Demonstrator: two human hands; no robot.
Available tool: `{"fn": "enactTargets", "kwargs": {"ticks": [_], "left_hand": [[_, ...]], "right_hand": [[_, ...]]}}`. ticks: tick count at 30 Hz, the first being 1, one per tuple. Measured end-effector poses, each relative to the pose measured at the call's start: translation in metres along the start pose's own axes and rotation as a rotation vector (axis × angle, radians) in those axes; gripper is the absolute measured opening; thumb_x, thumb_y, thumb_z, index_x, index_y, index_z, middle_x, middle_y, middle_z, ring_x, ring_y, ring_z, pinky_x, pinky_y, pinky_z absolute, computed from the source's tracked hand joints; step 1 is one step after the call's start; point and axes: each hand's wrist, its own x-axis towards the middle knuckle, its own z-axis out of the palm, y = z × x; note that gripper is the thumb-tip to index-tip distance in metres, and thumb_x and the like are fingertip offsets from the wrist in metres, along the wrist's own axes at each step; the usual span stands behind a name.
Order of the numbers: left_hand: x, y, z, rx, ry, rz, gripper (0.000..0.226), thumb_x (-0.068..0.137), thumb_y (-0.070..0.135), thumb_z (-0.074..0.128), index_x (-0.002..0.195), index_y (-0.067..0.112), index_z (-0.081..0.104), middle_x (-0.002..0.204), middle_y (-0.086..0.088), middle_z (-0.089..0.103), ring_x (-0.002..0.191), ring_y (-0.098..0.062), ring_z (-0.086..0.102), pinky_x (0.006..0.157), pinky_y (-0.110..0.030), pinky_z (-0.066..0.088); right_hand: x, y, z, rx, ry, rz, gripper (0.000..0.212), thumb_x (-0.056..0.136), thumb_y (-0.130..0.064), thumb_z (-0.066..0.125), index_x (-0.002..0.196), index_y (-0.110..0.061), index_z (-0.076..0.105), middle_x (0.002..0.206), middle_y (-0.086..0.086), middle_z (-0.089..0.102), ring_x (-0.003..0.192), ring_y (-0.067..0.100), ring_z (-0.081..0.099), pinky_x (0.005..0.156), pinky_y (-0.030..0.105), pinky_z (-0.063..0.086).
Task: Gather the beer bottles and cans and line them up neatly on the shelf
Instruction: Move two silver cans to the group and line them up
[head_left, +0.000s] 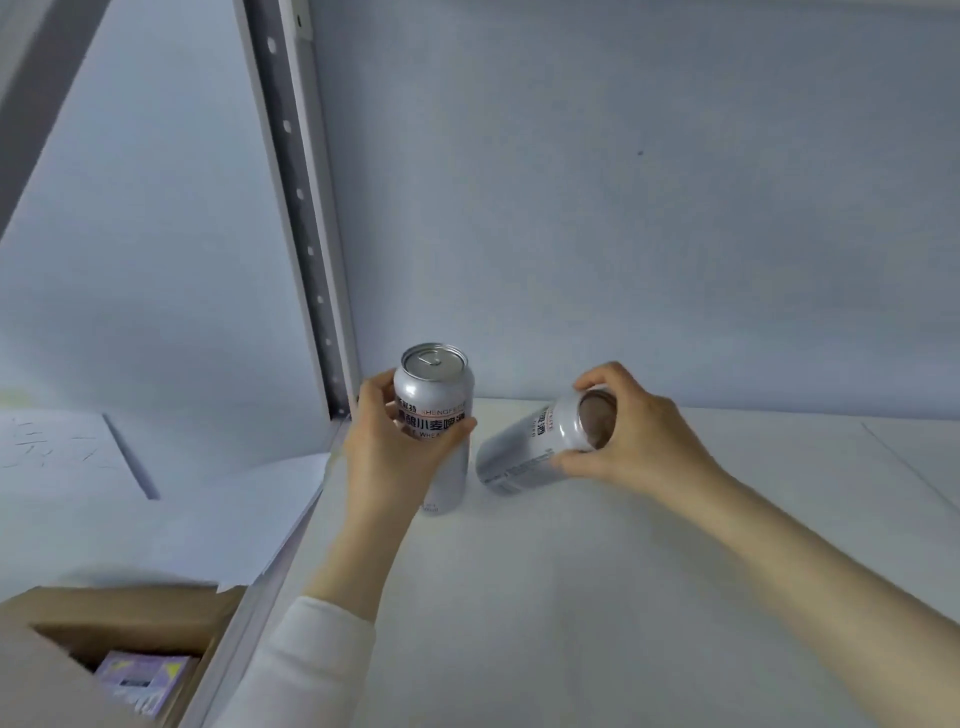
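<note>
The light is soft and even, a little cool and bluish, and nothing is very dark. The white shelf (623, 545) looks bright but does not shine back. Small soft shadows sit under the upright can (435, 415) and the tipped can (535, 447). The top of the upright can has a little gleam on its metal lid. The middle is mostly sharp, and the words on the upright can can be read. The cardboard box (104, 623) in the lower left corner is smeared and fuzzy. The right forearm (831, 597) near the edge looks blurry too. The metal post (306, 218) leans, bent by the wide lens.
</note>
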Motion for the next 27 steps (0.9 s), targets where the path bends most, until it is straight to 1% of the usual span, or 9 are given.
{"fn": "enactTargets", "kwargs": {"ticks": [4, 5, 8, 11, 15, 18, 20, 24, 27], "left_hand": [[-0.016, 0.012, 0.009, -0.013, -0.085, 0.033, 0.063, 0.061, 0.023, 0.083, 0.109, 0.024, 0.044, 0.093, 0.023, 0.051, 0.086, 0.006, 0.052, 0.066, -0.003, 0.041], [-0.02, 0.014, 0.012, -0.015, -0.106, 0.037, 0.063, 0.06, 0.023, 0.084, 0.109, 0.024, 0.044, 0.093, 0.025, 0.05, 0.086, 0.005, 0.052, 0.067, -0.003, 0.042], [-0.03, 0.015, 0.023, -0.031, -0.164, 0.024, 0.064, 0.059, 0.021, 0.084, 0.11, 0.021, 0.046, 0.095, 0.022, 0.052, 0.092, -0.008, 0.055, 0.079, -0.022, 0.047], [-0.037, 0.016, 0.031, -0.008, -0.196, 0.024, 0.067, 0.059, 0.022, 0.084, 0.114, 0.021, 0.046, 0.102, 0.013, 0.055, 0.092, -0.006, 0.054, 0.077, -0.019, 0.045], [-0.039, 0.02, 0.035, -0.007, -0.208, 0.007, 0.072, 0.061, 0.024, 0.083, 0.123, 0.021, 0.046, 0.107, 0.012, 0.055, 0.091, -0.002, 0.054, 0.074, -0.014, 0.043], [-0.041, 0.018, 0.038, 0.031, -0.218, 0.016, 0.07, 0.06, 0.028, 0.082, 0.121, 0.02, 0.049, 0.104, 0.009, 0.056, 0.098, -0.014, 0.058, 0.081, -0.025, 0.045], [-0.043, 0.018, 0.04, 0.049, -0.218, 0.035, 0.07, 0.059, 0.029, 0.083, 0.12, 0.019, 0.05, 0.104, 0.007, 0.057, 0.099, -0.016, 0.059, 0.081, -0.026, 0.046], [-0.047, 0.026, 0.044, 0.049, -0.215, 0.082, 0.07, 0.058, 0.03, 0.083, 0.12, 0.02, 0.051, 0.103, 0.007, 0.058, 0.096, -0.016, 0.06, 0.076, -0.019, 0.046], [-0.054, 0.049, 0.053, 0.002, -0.252, 0.128, 0.068, 0.057, 0.033, 0.081, 0.117, 0.02, 0.053, 0.092, 0.015, 0.056, 0.082, 0.003, 0.058, 0.065, -0.004, 0.043]], "right_hand": [[-0.01, 0.007, -0.041, -0.088, -0.099, 0.015, 0.06, 0.054, -0.031, 0.079, 0.106, -0.037, 0.05, 0.104, -0.014, 0.06, 0.093, 0.012, 0.06, 0.081, 0.032, 0.052], [-0.011, 0.01, -0.047, -0.115, -0.115, 0.007, 0.06, 0.054, -0.031, 0.079, 0.108, -0.038, 0.052, 0.105, -0.015, 0.06, 0.095, 0.011, 0.059, 0.083, 0.031, 0.051], [-0.013, 0.021, -0.054, -0.138, -0.14, -0.019, 0.067, 0.057, -0.032, 0.08, 0.117, -0.043, 0.05, 0.113, -0.018, 0.059, 0.103, 0.008, 0.057, 0.089, 0.028, 0.048], [-0.018, 0.033, -0.051, -0.045, -0.15, -0.029, 0.084, 0.063, -0.032, 0.079, 0.135, -0.041, 0.036, 0.121, -0.018, 0.053, 0.11, 0.004, 0.051, 0.091, 0.021, 0.04], [-0.035, 0.052, -0.021, 0.24, 0.011, 0.042, 0.108, 0.06, -0.027, 0.084, 0.144, -0.033, 0.017, 0.129, -0.014, 0.042, 0.113, 0.006, 0.047, 0.093, 0.017, 0.04], [-0.048, 0.059, 0.025, 0.461, 0.227, 0.153, 0.085, 0.055, -0.014, 0.088, 0.122, -0.024, 0.036, 0.112, -0.01, 0.05, 0.096, 0.003, 0.053, 0.069, -0.002, 0.041], [-0.052, 0.06, 0.05, 0.513, 0.364, 0.218, 0.073, 0.055, -0.015, 0.088, 0.111, -0.019, 0.042, 0.098, -0.01, 0.053, 0.083, 0.001, 0.055, 0.062, 0.003, 0.043], [-0.054, 0.071, 0.057, 0.551, 0.46, 0.29, 0.071, 0.056, -0.019, 0.087, 0.115, -0.015, 0.046, 0.099, -0.005, 0.056, 0.086, 0.013, 0.057, 0.065, 0.01, 0.042], [-0.074, 0.09, 0.033, 0.641, 0.476, 0.299, 0.067, 0.058, -0.012, 0.085, 0.109, -0.021, 0.044, 0.1, -0.009, 0.057, 0.087, 0.006, 0.06, 0.069, 0.015, 0.048]]}}
